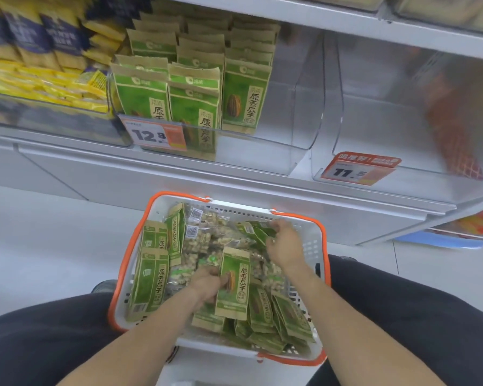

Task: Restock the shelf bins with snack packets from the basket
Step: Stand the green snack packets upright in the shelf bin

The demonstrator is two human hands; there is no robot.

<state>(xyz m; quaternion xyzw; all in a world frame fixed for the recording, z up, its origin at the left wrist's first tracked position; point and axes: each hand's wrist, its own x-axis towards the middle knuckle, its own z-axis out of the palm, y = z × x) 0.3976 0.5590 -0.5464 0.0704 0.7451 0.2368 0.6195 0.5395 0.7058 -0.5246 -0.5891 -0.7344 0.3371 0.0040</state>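
Head view, the only one I have: I am looking down past both forearms into a white basket (307,238) with orange handles, sitting on the floor between the knees and packed with green snack packets and some clear bags of what look like nuts. My left hand (207,282) is curled around the edge of one upright green packet (233,285) in the middle of the basket, gripping it. My right hand (283,240) is further back, toward the far right corner, fingers pinching another green packet (255,232) that lies tilted among the clear bags.

Above the basket stands the shelf. Its clear bin (262,151) with the price tag (156,135) already holds rows of the same green packets on its left side, while its right part looks bare. The neighbouring bin (402,135) to the right seems almost bare too, though something red and blurred shows at its far side; I cannot tell what it is.

I judge the step to be the pick-up: both hands have a packet, neither lifted clear of the basket yet. The next move calls for raising them together, turning the packets upright and face-forward, and setting them behind the tagged front beside the existing rows without knocking those over.
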